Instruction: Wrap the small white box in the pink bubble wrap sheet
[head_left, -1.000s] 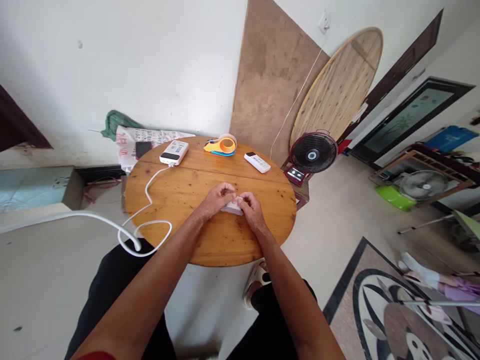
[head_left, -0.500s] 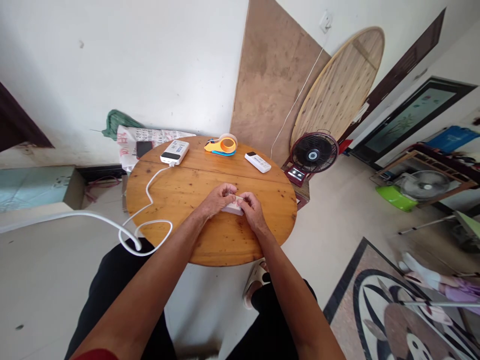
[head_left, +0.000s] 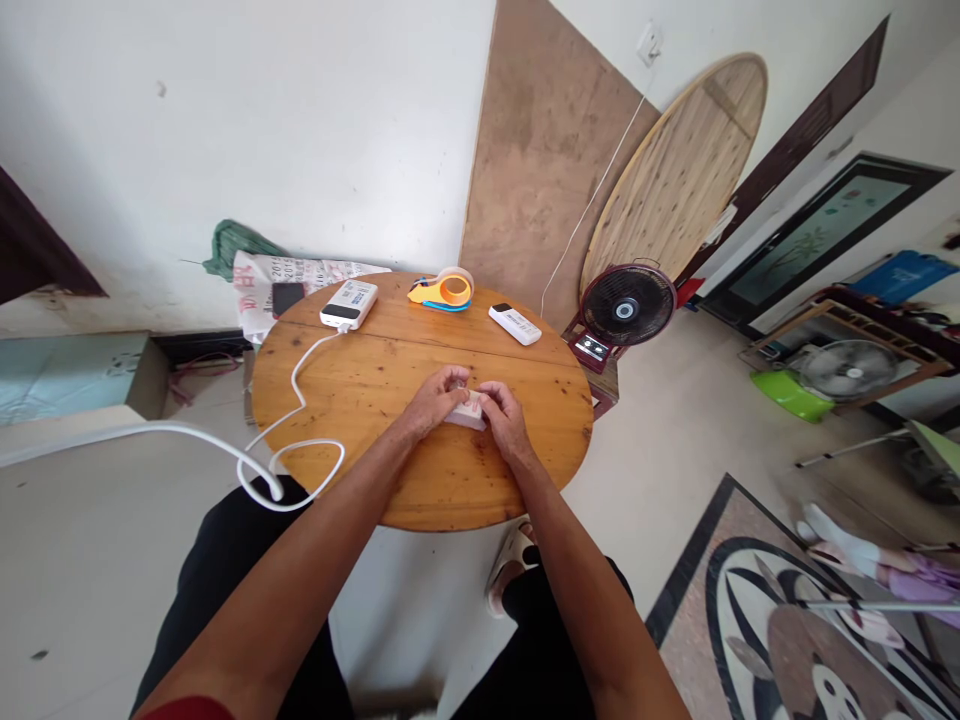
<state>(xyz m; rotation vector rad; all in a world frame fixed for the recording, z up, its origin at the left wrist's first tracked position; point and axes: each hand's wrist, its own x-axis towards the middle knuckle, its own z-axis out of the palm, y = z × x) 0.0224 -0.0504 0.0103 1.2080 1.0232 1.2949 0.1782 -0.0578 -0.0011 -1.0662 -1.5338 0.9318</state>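
Observation:
Between my two hands a small white block-shaped thing [head_left: 469, 412] rests on the round wooden table [head_left: 352, 385]; its exact kind I cannot make out. My left hand [head_left: 437, 398] grips its left end, fingers curled around the far side. On the right end my right hand [head_left: 504, 415] is closed, with the thumb near the top face. My fingers cover part of the block. Farther back lie a white power bank [head_left: 351, 304] with a cable plugged in, an orange and blue tape dispenser [head_left: 444, 291], and another white device with a dark end [head_left: 516, 324].
A white cable [head_left: 296, 385] loops over the table's left edge. Beyond the right edge stands a dark fan [head_left: 628, 306]. A round wooden board [head_left: 682, 160] leans against the wall. At far right, part of another person's leg [head_left: 847, 545] shows.
My fingers have shifted slightly on the white block, and a bit more of its top face shows. The other things on the table stay put.

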